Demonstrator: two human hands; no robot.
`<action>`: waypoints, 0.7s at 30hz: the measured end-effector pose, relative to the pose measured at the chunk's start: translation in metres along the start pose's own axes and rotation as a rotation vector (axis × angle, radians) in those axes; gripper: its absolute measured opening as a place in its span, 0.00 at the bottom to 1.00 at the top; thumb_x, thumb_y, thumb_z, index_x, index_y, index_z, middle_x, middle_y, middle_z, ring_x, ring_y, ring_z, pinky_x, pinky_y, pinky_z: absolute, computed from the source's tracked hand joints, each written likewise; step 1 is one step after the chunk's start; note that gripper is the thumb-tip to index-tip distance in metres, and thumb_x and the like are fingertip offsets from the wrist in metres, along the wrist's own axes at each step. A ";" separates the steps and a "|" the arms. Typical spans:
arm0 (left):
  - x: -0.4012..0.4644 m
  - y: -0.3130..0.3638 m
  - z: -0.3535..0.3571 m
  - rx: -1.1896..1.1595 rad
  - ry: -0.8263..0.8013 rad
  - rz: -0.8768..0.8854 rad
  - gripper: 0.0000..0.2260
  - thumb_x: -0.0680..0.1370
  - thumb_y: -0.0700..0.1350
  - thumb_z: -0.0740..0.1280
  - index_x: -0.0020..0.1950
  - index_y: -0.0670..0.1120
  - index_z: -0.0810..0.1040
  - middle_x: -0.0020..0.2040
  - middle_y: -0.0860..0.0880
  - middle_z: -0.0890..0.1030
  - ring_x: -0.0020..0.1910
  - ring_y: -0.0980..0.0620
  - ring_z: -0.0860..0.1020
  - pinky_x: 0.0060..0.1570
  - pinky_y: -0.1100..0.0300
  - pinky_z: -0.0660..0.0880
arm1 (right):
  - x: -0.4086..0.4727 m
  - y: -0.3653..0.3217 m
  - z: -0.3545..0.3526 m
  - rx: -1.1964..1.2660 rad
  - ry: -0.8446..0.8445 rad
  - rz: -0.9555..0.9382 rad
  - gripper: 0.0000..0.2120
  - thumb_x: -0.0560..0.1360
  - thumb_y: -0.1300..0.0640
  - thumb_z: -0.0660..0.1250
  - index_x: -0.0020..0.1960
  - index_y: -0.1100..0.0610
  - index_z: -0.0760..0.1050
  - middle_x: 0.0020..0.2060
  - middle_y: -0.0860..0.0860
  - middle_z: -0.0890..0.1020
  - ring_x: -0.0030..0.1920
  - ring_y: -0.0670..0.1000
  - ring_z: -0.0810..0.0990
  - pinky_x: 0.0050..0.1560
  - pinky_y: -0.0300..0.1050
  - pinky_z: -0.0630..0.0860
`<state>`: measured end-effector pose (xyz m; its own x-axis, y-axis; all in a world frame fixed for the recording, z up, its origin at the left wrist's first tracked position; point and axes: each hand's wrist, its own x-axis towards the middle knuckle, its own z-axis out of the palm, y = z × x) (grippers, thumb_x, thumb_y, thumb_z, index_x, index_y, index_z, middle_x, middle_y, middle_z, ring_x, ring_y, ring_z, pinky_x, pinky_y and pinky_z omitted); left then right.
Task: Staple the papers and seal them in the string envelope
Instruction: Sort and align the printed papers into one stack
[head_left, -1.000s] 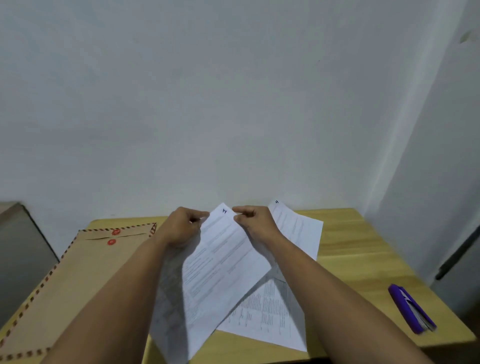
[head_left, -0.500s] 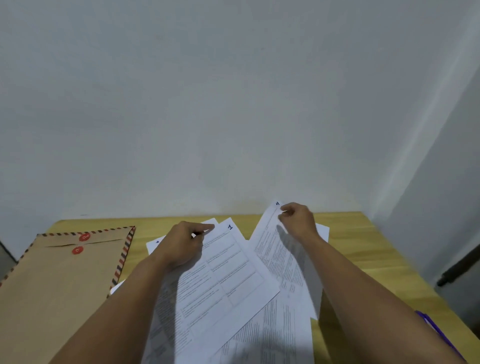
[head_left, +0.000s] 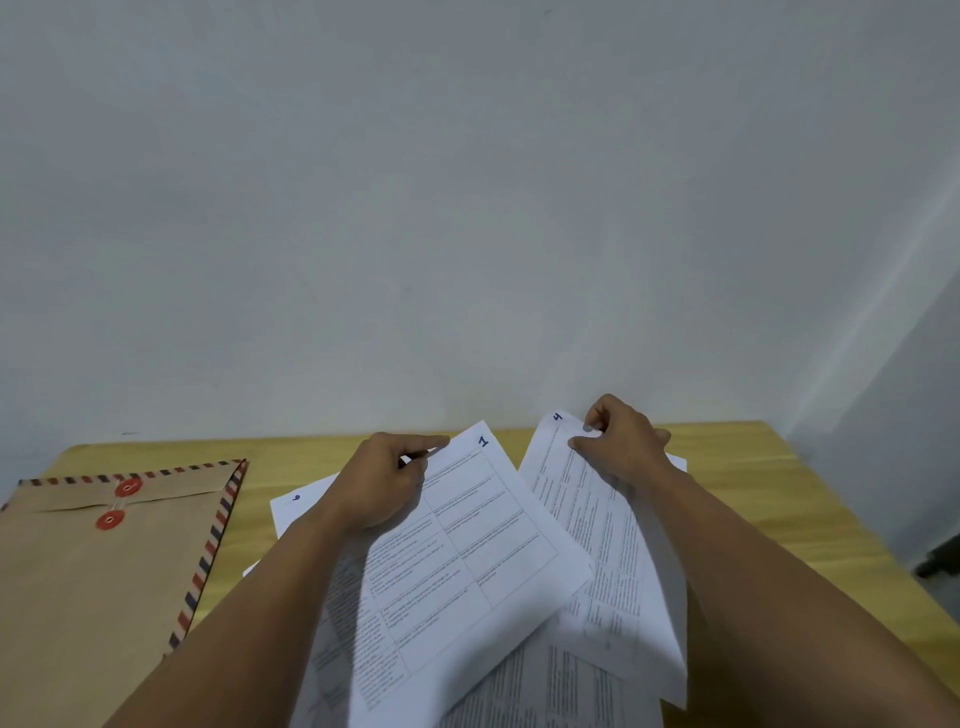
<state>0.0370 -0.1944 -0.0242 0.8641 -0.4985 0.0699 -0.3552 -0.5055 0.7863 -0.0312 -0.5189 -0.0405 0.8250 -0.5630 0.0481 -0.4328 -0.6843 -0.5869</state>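
Observation:
Several white printed sheets lie spread over the middle of the wooden table (head_left: 769, 499). My left hand (head_left: 379, 488) pinches the top edge of the sheet marked 1 (head_left: 467, 561). My right hand (head_left: 618, 441) grips the top corner of the sheet marked 4 (head_left: 608, 561), lifting it off the pile. Another sheet (head_left: 301, 506) peeks out under my left forearm. The brown string envelope (head_left: 104, 582), with striped edges and two red button discs, lies flat at the left. No stapler is visible.
A plain white wall rises right behind the table. The table's right edge runs down at the far right, with a dark object (head_left: 940, 561) on the floor beyond it.
My right hand has let go of sheet 1, moved right and picked up sheet 4 by its top corner. The view has turned left, so the purple stapler has left the frame.

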 end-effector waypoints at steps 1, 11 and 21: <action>0.000 0.000 0.000 0.001 0.004 0.002 0.17 0.82 0.37 0.63 0.64 0.54 0.83 0.48 0.62 0.84 0.38 0.70 0.78 0.39 0.77 0.69 | 0.000 -0.001 0.000 0.021 0.001 -0.002 0.11 0.69 0.52 0.75 0.46 0.48 0.73 0.41 0.42 0.80 0.47 0.45 0.79 0.54 0.51 0.60; -0.025 0.037 -0.024 -0.043 0.049 0.044 0.18 0.82 0.38 0.62 0.65 0.57 0.82 0.51 0.58 0.86 0.42 0.65 0.80 0.43 0.72 0.72 | -0.019 -0.032 -0.049 0.325 0.033 -0.130 0.08 0.75 0.57 0.77 0.40 0.45 0.86 0.40 0.40 0.87 0.45 0.41 0.85 0.56 0.46 0.79; -0.086 0.121 -0.062 -0.126 0.191 0.184 0.11 0.82 0.47 0.66 0.62 0.57 0.84 0.49 0.64 0.85 0.43 0.63 0.82 0.41 0.74 0.72 | -0.109 -0.116 -0.113 0.641 -0.145 -0.282 0.04 0.78 0.57 0.76 0.50 0.57 0.88 0.45 0.48 0.89 0.43 0.40 0.85 0.49 0.35 0.77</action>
<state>-0.0583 -0.1693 0.1026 0.8450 -0.4262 0.3231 -0.4752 -0.3212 0.8192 -0.1122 -0.4304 0.1138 0.9334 -0.3066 0.1862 0.0662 -0.3628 -0.9295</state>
